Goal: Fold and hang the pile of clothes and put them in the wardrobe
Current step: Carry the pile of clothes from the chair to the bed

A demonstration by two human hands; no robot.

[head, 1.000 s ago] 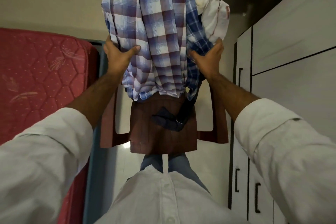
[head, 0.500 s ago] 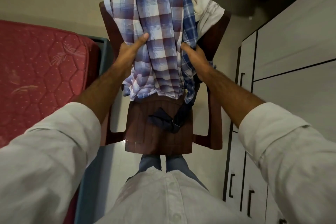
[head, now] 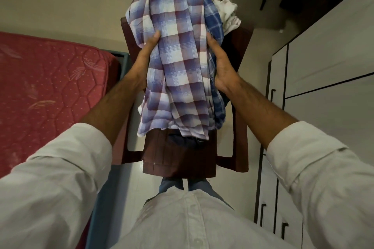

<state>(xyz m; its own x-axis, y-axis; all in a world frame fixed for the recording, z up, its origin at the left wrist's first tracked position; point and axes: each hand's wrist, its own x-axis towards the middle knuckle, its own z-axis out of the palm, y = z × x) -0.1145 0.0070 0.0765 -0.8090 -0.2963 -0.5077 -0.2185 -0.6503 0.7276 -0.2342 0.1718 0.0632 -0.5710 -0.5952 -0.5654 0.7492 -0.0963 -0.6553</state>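
Below, a pale tiled floor ran between a red mattress, out beyond the left hand, and white wardrobe doors past the right hand. Under both hands stood a brown plastic chair. Between them hung the pile of clothes, checked shirts over a white garment, each hand's fingers clasping a side. Since half a second before, the bundle had risen clear, covering the dark cloth on the seat.
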